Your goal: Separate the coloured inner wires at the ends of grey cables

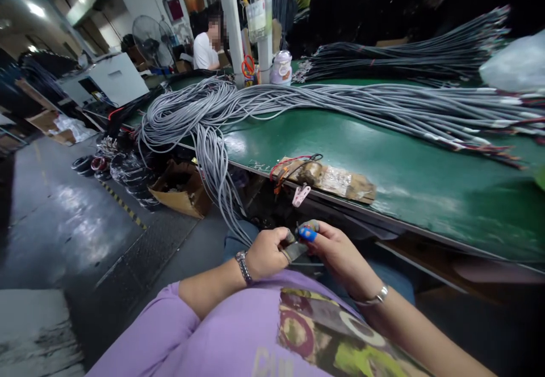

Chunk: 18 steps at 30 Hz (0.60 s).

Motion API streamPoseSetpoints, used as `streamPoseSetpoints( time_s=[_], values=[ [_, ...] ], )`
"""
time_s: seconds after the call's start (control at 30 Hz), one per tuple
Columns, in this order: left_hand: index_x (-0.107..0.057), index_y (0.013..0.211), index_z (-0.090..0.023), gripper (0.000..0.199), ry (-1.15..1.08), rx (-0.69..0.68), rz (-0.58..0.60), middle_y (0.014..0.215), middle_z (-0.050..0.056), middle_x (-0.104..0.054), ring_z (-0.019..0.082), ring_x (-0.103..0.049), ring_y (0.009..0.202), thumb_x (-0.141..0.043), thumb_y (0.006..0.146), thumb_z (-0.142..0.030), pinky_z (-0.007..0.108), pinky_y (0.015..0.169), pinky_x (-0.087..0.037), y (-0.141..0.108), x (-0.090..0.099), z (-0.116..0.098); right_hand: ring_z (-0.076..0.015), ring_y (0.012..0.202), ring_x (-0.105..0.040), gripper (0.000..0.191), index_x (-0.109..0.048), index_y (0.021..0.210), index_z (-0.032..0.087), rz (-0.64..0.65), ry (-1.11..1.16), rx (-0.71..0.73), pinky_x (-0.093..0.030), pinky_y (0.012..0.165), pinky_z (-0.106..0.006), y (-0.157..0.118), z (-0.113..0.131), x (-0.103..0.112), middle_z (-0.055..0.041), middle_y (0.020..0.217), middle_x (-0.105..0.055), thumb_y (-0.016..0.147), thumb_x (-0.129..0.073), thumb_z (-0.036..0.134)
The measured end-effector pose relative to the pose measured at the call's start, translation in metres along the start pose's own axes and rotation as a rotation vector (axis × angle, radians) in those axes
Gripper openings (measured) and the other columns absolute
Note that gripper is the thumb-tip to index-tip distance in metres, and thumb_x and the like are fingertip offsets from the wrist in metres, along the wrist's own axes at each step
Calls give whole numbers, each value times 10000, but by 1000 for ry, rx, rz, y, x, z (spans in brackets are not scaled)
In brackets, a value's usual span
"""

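My left hand (267, 253) and my right hand (340, 252) meet in front of my body, just off the bench's front edge. Both are closed, fingertips pinched close together. A small dark piece (298, 228) shows between them, too small to name. Blue tape (307, 233) wraps my right thumb, and greyish coverings are on some other fingertips. A bundle of grey cables (219, 175) hangs over the bench edge and passes down behind my left hand. Whether one of these cables is in my fingers is hidden.
On the green bench (293, 130) lie long grey cables (353, 97) and a board (361, 188) with wires and a pink clip (301, 195). Scissors (247, 66) stand by a post. A cardboard box (181, 189) sits below. Another person (205, 50) is farther back.
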<state>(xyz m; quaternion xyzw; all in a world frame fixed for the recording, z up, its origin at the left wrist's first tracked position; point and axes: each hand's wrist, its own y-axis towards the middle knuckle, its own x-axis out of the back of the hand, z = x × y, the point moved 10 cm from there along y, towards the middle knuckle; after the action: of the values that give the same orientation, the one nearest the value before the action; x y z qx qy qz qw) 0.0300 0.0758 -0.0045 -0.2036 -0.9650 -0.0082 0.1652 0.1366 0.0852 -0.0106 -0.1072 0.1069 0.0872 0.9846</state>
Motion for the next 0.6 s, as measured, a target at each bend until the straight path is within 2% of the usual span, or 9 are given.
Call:
streamPoseSetpoints(
  time_s=[0.07,0.13,0.23,0.37,0.47,0.6],
  values=[
    [-614,798,-153,239,-35,34,82,610,-11,-569,106,-524,536,-641,767,-389,211,509,-425,1,-7,2,-116,556,-466,280,-622,666,183,26,-126,62,-387,532,-245,1,9,-5,15,611,-563,653,-754,429],
    [-609,798,-151,264,-162,82,93,627,-5,-580,112,-543,540,-632,763,-412,228,526,-452,3,-9,5,-136,586,-494,279,-622,661,192,47,-223,111,-409,558,-258,4,17,-8,7,625,-587,657,-749,441],
    [-568,746,-150,348,-370,192,9,611,-7,-573,119,-571,528,-650,723,-487,249,533,-487,4,-4,16,-136,576,-489,293,-627,684,193,23,-228,104,-406,543,-257,10,17,-5,4,628,-591,661,-741,463],
    [-539,744,-149,394,-517,306,-105,593,-1,-589,127,-591,492,-665,686,-518,224,466,-465,4,4,32,-101,507,-409,318,-603,664,182,-2,-86,19,-344,484,-234,14,-1,-3,35,557,-515,664,-740,469],
    [-535,762,-146,356,-554,304,-131,615,2,-605,113,-579,461,-652,703,-477,203,432,-441,6,6,34,-100,512,-409,313,-592,656,182,0,-72,22,-344,492,-233,12,-6,-5,35,548,-514,684,-730,461],
    [-546,816,-144,285,-487,219,-108,649,6,-620,99,-575,457,-620,751,-411,192,431,-431,10,7,28,-118,550,-459,287,-608,661,184,-8,-192,97,-382,516,-240,12,3,-4,8,593,-581,695,-724,444]
  ],
)
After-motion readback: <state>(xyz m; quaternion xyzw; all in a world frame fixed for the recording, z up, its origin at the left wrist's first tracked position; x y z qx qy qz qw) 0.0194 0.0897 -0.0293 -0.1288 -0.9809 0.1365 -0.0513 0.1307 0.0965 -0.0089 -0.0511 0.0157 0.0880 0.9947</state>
